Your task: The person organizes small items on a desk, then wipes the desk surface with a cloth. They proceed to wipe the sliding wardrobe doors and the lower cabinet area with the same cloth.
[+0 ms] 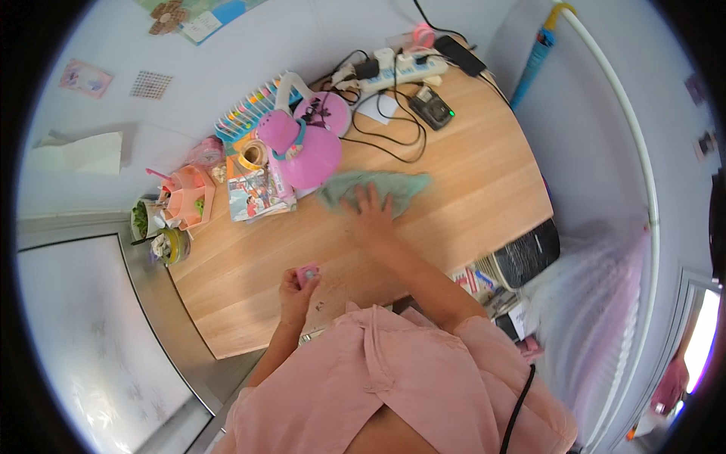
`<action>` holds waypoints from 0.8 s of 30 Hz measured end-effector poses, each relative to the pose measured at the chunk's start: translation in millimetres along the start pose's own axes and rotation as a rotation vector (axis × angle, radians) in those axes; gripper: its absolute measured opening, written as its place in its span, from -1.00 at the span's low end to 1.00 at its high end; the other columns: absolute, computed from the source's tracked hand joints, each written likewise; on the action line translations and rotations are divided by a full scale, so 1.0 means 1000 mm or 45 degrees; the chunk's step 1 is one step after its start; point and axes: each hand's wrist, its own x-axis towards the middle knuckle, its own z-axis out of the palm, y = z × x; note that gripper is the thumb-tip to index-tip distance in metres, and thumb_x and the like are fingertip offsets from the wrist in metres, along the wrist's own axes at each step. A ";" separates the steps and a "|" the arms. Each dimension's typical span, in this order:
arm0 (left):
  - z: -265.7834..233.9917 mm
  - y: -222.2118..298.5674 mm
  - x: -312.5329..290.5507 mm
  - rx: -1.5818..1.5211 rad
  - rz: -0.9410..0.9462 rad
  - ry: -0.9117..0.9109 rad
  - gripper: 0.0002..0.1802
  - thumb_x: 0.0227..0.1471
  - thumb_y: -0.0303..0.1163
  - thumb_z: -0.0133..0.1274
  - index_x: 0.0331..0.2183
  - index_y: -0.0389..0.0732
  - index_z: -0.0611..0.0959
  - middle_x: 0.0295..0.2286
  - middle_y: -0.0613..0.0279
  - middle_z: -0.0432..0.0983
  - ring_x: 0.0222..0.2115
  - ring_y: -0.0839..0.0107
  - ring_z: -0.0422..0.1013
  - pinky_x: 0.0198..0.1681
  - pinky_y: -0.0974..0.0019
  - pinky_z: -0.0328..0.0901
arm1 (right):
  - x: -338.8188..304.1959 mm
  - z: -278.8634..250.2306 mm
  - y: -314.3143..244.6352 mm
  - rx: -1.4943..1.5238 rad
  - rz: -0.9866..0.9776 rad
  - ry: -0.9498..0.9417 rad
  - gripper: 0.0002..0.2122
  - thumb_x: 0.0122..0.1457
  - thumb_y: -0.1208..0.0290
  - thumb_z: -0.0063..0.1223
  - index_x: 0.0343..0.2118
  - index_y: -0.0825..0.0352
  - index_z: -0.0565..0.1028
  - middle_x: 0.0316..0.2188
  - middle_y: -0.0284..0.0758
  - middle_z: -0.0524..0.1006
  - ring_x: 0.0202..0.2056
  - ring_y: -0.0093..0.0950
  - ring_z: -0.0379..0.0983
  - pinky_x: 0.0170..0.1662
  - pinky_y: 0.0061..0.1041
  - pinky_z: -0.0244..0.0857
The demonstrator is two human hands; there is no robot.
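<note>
On the desk (491,166), whose pale wood has a smooth, straight grain, the cloth (411,186) lies spread between the lamp and the right edge. It is soft, thin and grey-green, rumpled into shallow folds and slightly blurred at its rim. The right hand (370,218) rests palm down on it, fingers spread. The left hand (293,291), near the front edge, pinches a small pink piece (306,275) between thumb and fingers; what it is, I cannot tell. Dark crumbs (319,306) lie just beside that hand.

Just behind the cloth stands the lamp (321,155), glossy purple plastic with a rounded head, blocking the way to the back left. Beside it are glossy books (257,200) and a tape roll (262,157); farther left, an angular peach holder (185,198) and a round jar (176,246). Toward the back, thin black cables (421,144) loop between the white power strip (404,76) and a boxy charger (431,110).

Plain wood stretches rightward from the cloth to the desk's curved edge, and forward between the two hands to the front edge, where the person's pink top (378,363) comes close.
</note>
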 end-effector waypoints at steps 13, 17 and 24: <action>-0.086 0.037 -0.016 -0.238 0.109 -0.198 -0.70 -0.02 -0.57 0.13 -0.19 -0.31 0.47 -0.23 0.09 0.53 -0.20 0.35 0.47 -0.06 0.32 0.34 | -0.170 -0.017 0.159 -0.362 0.845 0.440 -0.52 0.07 0.27 0.02 0.12 0.00 0.31 0.15 -0.14 0.23 0.19 -0.06 0.06 0.06 0.17 0.04; -0.096 0.044 -0.009 -0.424 0.085 -0.333 -0.70 0.00 -0.56 0.11 -0.16 -0.31 0.50 -0.24 0.12 0.54 -0.21 0.33 0.48 -0.10 0.30 0.37 | -0.103 0.039 -0.009 -0.285 0.318 0.323 -0.48 0.03 0.26 0.03 0.13 0.07 0.30 0.18 -0.12 0.19 0.23 -0.07 -0.01 0.12 0.31 -0.17; -0.158 0.046 0.008 -0.838 -0.011 -0.114 -0.73 0.05 -0.48 0.10 -0.15 -0.22 0.54 -0.23 0.19 0.53 -0.25 0.37 0.49 -0.21 0.29 0.43 | -0.084 0.067 -0.150 0.171 -0.868 -0.371 -0.47 -0.06 0.42 0.09 0.07 0.00 0.37 0.18 -0.20 0.23 0.24 -0.19 0.03 0.21 0.12 -0.15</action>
